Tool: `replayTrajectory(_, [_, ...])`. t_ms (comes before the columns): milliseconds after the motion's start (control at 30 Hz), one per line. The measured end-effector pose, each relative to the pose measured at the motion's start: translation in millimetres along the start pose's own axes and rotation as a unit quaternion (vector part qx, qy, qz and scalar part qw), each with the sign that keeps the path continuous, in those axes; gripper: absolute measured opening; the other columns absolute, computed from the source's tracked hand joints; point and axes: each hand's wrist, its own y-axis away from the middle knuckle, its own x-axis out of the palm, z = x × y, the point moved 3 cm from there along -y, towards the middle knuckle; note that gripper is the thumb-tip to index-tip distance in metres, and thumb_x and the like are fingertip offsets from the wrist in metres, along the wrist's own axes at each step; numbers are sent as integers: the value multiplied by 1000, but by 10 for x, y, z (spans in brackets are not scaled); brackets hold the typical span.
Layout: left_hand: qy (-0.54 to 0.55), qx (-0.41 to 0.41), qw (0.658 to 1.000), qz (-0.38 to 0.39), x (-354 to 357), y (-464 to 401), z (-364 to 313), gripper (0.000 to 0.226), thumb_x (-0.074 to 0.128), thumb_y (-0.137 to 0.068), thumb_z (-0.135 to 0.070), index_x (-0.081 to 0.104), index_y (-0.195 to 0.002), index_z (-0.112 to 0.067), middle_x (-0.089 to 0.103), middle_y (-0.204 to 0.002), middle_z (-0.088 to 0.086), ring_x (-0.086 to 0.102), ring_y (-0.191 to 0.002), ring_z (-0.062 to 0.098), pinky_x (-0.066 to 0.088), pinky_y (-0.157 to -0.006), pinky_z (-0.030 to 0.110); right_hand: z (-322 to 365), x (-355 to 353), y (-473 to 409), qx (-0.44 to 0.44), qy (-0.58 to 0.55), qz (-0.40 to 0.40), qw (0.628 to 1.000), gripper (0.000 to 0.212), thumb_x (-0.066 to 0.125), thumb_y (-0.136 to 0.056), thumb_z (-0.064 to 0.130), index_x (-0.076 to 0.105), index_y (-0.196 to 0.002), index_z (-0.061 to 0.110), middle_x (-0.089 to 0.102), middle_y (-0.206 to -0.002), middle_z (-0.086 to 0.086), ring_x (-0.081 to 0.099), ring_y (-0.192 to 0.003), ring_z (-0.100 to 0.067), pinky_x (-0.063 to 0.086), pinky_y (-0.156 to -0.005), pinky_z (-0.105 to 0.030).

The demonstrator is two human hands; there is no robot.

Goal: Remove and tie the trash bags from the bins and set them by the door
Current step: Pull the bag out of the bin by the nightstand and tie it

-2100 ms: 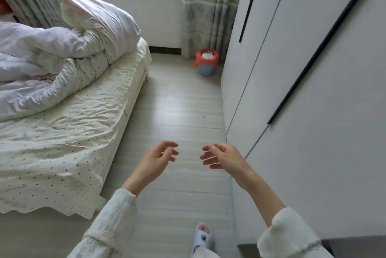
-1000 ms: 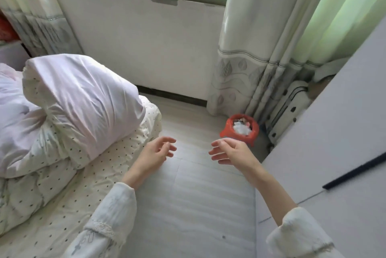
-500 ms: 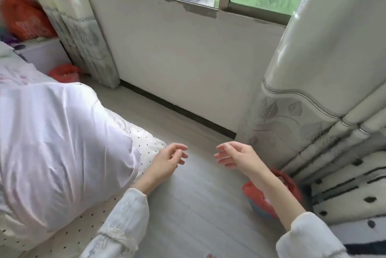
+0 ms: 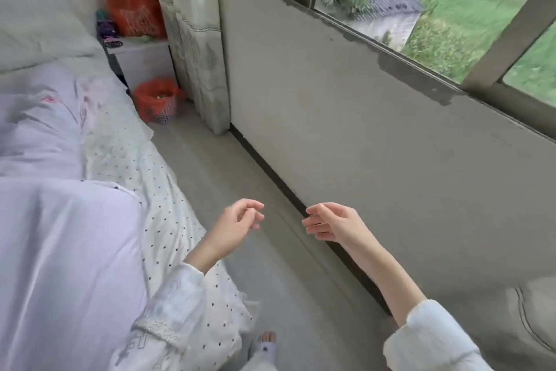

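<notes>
Floor (image 4: pixel 240 178) runs as a narrow strip from bottom centre up to the upper left of the frame, between the bed (image 4: pixel 144 166) edge on the left and the wall (image 4: pixel 346 118) under the window (image 4: pixel 391 3) on the right. Dark baseboard marks the wall edge. The strip looks bare up to the bin.

Bin (image 4: pixel 164 110) with a red trash bag (image 4: pixel 153 97) sits at the far end, upper left, on the floor just beside the bed corner and near the curtain (image 4: pixel 195 40) hem. A white nightstand (image 4: pixel 144 61) stands right behind it, with an orange bag (image 4: pixel 132 3) on top.

Left hand (image 4: pixel 234 229), lower centre: loosely curled, fingers apart, nothing in it, touching nothing. Right hand (image 4: pixel 334 223), same height, near the baseboard: half open, palm facing left, empty. Both well apart from the bin. A slippered foot (image 4: pixel 266 346) shows at bottom centre.
</notes>
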Motion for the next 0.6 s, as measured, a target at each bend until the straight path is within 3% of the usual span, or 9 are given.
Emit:
replayTrajectory(167, [12,-31,997,-73,-517,-1115,-265,24,34,-96,-9,56,-96,-19,60,-85,-5,59,-76,10,44,-67,14,796,-9,-1241,-7,30,73,997,25,45,-92,22,65,-101,11,73,-96,-6,69,-91,-19,53,-86,-32])
replayTrajectory(300, [20,-56,992,-113,-819,-1877,-317,29,35,-96,-8,54,-87,-27,61,-85,-5,60,-75,9,44,-67,16,1274,48,-2233,-13,51,111,992,25,46,-92,22,65,-101,11,73,-96,-6,69,-92,-20,53,-89,-35])
replayTrajectory(600, [54,-108,964,-236,-1512,-3753,-562,25,34,-96,-8,55,-91,-21,60,-86,-1,58,-74,12,43,-68,20,2381,318,-4537,-35,108,233,966,24,46,-92,22,66,-99,11,73,-94,-5,70,-88,-18,53,-86,-32])
